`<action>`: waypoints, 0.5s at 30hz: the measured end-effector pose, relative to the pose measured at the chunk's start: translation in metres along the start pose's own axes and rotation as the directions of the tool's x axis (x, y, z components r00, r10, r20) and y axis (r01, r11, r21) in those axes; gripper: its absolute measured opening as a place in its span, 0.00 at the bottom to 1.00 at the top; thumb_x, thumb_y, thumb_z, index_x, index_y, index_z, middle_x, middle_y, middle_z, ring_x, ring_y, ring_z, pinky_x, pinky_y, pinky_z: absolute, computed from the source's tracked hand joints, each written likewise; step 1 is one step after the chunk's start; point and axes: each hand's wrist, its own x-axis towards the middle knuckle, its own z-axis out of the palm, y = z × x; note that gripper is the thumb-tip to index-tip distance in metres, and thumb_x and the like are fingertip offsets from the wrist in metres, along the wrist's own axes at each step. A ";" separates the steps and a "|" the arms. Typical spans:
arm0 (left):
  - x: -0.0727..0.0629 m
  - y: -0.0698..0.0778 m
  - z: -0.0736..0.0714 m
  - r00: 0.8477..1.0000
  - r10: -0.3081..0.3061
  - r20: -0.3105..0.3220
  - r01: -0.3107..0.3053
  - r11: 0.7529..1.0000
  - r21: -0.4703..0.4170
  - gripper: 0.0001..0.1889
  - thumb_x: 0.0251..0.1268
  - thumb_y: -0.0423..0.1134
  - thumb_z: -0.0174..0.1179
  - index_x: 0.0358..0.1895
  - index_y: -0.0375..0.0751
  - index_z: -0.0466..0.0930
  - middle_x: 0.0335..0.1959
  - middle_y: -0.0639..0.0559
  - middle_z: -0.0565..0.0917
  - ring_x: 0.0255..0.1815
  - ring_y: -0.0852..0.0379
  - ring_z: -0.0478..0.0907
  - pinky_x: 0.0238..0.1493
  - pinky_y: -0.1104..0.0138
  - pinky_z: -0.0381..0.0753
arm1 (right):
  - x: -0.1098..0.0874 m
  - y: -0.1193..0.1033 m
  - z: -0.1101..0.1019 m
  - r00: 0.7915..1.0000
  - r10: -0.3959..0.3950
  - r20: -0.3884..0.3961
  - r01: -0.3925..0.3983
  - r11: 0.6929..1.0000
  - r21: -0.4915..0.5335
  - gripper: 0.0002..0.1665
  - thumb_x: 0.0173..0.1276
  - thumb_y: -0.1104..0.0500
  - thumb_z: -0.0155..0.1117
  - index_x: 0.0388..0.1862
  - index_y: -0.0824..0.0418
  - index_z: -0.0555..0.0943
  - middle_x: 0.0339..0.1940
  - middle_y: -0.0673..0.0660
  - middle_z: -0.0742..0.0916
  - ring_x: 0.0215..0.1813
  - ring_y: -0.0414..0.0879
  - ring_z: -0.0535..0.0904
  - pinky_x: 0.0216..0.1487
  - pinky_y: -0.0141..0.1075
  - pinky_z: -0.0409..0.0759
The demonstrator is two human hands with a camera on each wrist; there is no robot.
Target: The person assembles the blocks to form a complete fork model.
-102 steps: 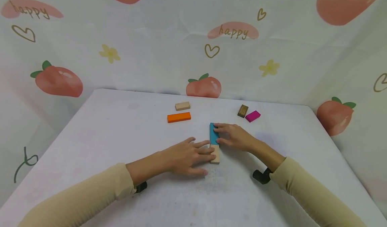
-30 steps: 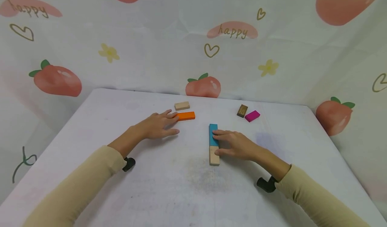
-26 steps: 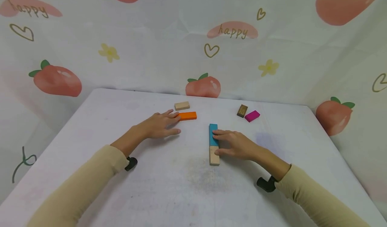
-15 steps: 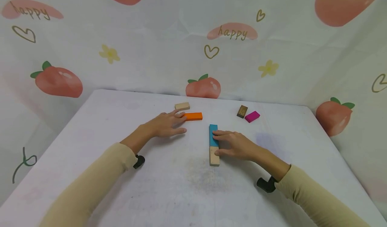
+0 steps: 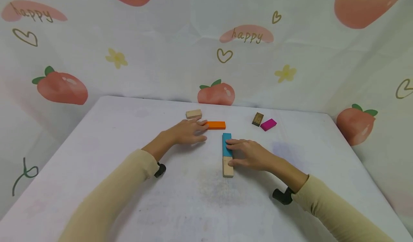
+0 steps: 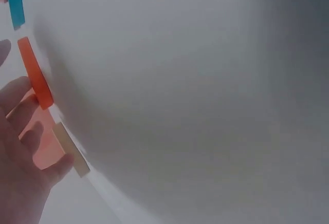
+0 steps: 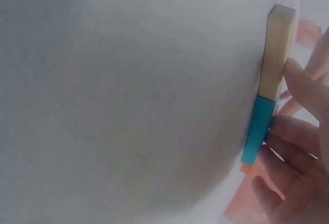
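My left hand [image 5: 189, 132] reaches to the back middle of the table with extended fingers, their tips touching the left end of an orange wooden block [image 5: 217, 125]. In the left wrist view the tips lie along the long side of that orange block [image 6: 35, 75]. A blue block [image 5: 227, 137] and a plain wooden block [image 5: 228, 171] lie end to end, in one line pointing away from me. My right hand [image 5: 251, 155] touches both from the right, fingers on the blue one and thumb on the plain one, as the right wrist view also shows.
A second plain wooden block [image 5: 193, 114] lies just behind my left fingers. A dark brown block [image 5: 257, 119] and a magenta block [image 5: 268, 124] sit close together at the back right. Behind the white table [image 5: 155, 209] hangs a printed cloth [image 5: 174, 55].
My left hand left the plain block of the row, went back to the orange block and slid it rightwards. My right hand shifted slightly nearer along the row, its thumb now on the plain block.
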 end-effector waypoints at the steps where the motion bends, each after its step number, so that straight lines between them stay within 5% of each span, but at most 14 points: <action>1: 0.001 0.001 0.000 1.000 0.001 0.003 -0.001 1.000 -0.006 0.33 0.73 0.56 0.49 0.76 0.46 0.63 0.78 0.50 0.59 0.81 0.46 0.45 0.72 0.39 0.54 | 0.000 0.000 0.000 1.000 0.000 0.000 0.000 1.000 -0.002 0.37 0.65 0.44 0.70 0.66 0.64 0.78 0.70 0.59 0.76 0.73 0.59 0.69 0.66 0.56 0.70; 15: 0.014 0.017 0.003 0.999 0.046 0.019 -0.046 0.999 0.010 0.33 0.74 0.57 0.48 0.77 0.46 0.60 0.79 0.51 0.57 0.81 0.48 0.46 0.74 0.43 0.53 | 0.001 -0.001 0.000 1.000 0.008 0.005 -0.008 1.000 -0.014 0.36 0.65 0.44 0.70 0.66 0.63 0.78 0.70 0.59 0.76 0.72 0.59 0.70 0.65 0.56 0.71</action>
